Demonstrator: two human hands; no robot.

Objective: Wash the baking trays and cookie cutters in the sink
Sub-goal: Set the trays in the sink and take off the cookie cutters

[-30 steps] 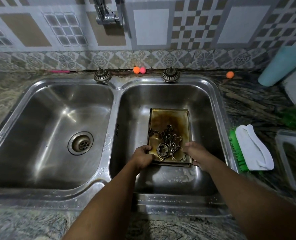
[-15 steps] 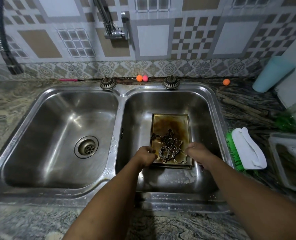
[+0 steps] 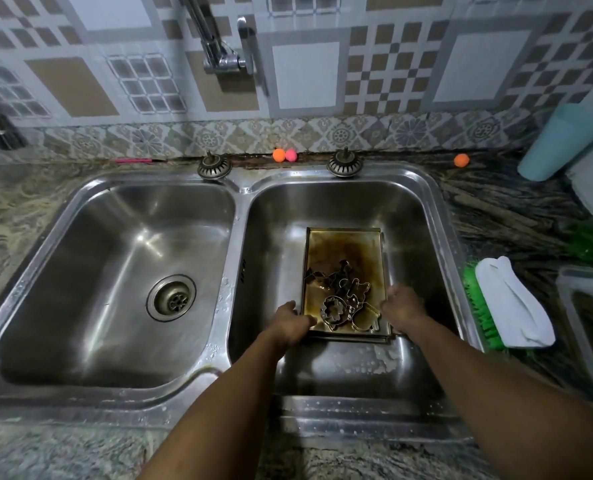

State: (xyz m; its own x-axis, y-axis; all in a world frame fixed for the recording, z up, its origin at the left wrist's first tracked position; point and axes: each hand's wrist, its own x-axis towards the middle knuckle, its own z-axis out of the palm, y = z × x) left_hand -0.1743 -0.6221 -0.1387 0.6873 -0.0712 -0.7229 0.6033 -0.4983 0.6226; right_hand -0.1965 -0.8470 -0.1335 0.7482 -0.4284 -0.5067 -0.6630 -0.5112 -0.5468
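Stained baking tray [image 3: 343, 247] in right sink [image 3: 239, 202] basin, cookie cutters [image 3: 344, 301] heaped on it, left hand [image 3: 290, 323] pinching its near corner, right hand [image 3: 404, 308] apparently gripping right edge

The sink [image 3: 232, 278] is stainless steel with a brushed, semi-gloss finish; its basin walls give soft reflections and its rim is wet. The baking tray [image 3: 344, 245] is metal, the floor coated with a brown burnt-on stain, dull at the centre and shinier towards the edges. The cookie cutters [image 3: 343, 301] are thin, glossy bare metal strip. The countertop [image 3: 496, 209] is polished, veined stone. The wall tiles [image 3: 302, 76] are smooth and glazed. The tap [image 3: 224, 58] is bright chromed metal. The brush [image 3: 511, 303] has a smooth white plastic back and green plastic bristles [image 3: 475, 306]. The container [image 3: 566, 323] is translucent plastic.
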